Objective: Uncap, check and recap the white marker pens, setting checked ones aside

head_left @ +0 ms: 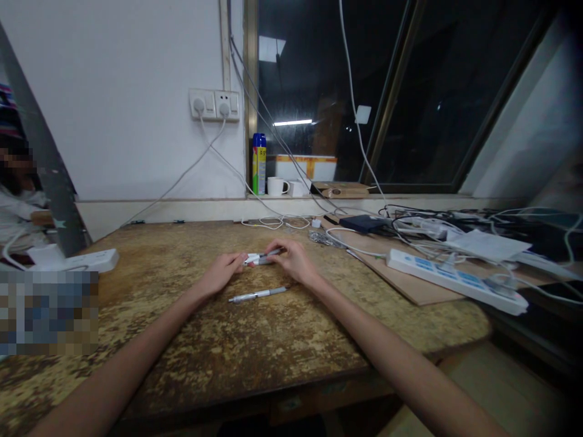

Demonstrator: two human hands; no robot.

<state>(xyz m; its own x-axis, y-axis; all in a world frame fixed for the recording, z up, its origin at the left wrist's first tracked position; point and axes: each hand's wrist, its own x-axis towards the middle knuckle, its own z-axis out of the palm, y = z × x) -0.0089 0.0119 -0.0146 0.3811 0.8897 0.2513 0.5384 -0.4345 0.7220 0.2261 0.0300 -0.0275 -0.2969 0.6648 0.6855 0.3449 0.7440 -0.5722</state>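
Over the middle of the worn table, my left hand (224,271) and my right hand (291,258) face each other a short way apart. A small bundle of white and grey pens (257,260) spans the gap, with a small red spot on its lower side. My left fingers pinch its left end, and my right fingers are closed around its right end. How many pens are in it is hard to make out. Nearer to me, a single grey-and-white pen (257,295) lies on the tabletop below both hands, touched by neither.
To the right, a white power strip (455,280) rests on a brown board (405,285) amid tangled cables. Another power strip (98,261) is at the left edge, near a person in a white sleeve (20,209). A spray can (259,164) and a mug (277,186) stand on the windowsill.
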